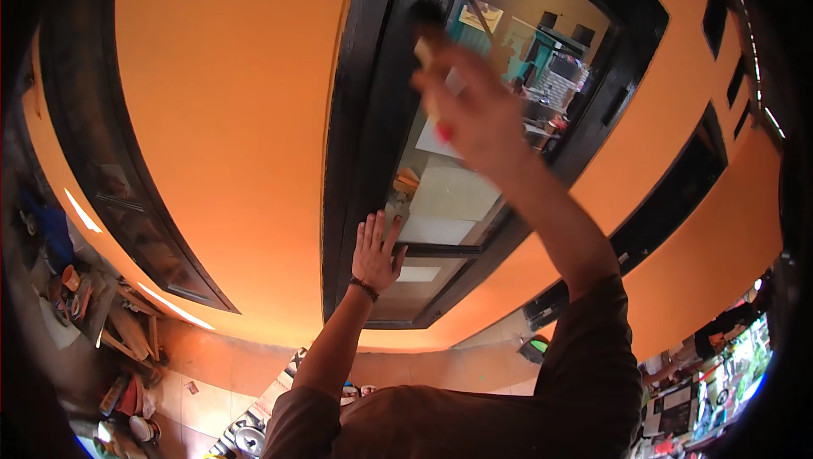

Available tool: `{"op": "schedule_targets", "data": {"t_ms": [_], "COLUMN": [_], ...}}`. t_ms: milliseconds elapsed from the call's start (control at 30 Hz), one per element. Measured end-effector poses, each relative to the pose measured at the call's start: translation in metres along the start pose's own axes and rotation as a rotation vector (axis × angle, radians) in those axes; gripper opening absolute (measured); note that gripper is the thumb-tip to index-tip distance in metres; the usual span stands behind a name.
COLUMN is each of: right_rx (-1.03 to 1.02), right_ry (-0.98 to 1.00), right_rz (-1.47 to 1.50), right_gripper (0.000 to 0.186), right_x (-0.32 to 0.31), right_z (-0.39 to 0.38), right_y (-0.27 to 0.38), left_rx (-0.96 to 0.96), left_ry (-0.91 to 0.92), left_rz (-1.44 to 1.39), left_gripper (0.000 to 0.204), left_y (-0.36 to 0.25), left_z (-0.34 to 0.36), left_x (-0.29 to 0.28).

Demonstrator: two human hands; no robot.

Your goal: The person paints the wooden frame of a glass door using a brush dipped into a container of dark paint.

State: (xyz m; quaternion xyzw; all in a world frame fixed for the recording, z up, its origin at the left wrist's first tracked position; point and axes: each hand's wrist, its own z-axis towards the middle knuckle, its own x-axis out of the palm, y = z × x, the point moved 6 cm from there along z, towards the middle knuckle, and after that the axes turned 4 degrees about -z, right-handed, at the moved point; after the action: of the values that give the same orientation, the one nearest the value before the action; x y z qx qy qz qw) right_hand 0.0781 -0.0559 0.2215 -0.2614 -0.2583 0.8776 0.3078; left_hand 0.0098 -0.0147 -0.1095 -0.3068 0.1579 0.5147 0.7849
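Note:
My right hand (478, 107) is raised and closed around a brush (424, 54), probably a paintbrush, with a pale handle and a red end. Motion blurs both. The brush's dark bristles are at the upper part of the black window frame (369, 146), on its left upright. Lower down, my left hand (375, 249) lies flat, fingers spread, against that same upright beside the glass pane (461, 192). A dark bracelet (365, 290) circles the left wrist. Through or in the glass, papers and a cluttered room show.
Orange wall (229, 120) surrounds the window. Another dark-framed window (127, 163) stands on the left. Wood pieces (127, 332) and clutter lie at the lower left, above a tiled floor (203, 404). At the lower right are more objects and a bright opening (745, 374).

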Motion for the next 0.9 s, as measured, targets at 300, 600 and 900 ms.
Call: {"op": "schedule_targets", "data": {"t_ms": [300, 600, 900], "right_rx": [0.039, 0.117, 0.141], "right_ry": [-0.009, 0.087, 0.417], "right_rz": [0.172, 0.339, 0.540], "right_gripper": [0.029, 0.024, 0.022], "right_x": [-0.031, -0.025, -0.001], "right_z": [0.032, 0.002, -0.008], "right_y": [-0.021, 0.001, -0.003], "left_rx": [-0.013, -0.025, 0.012], "left_ry": [-0.016, -0.023, -0.024], "left_rz": [0.004, -0.024, -0.048], "left_gripper": [0.064, 0.068, 0.068], "left_y": [0.002, 0.003, -0.006], "left_z": [-0.003, -0.005, -0.002], "left_x": [-0.002, -0.005, -0.012]}}
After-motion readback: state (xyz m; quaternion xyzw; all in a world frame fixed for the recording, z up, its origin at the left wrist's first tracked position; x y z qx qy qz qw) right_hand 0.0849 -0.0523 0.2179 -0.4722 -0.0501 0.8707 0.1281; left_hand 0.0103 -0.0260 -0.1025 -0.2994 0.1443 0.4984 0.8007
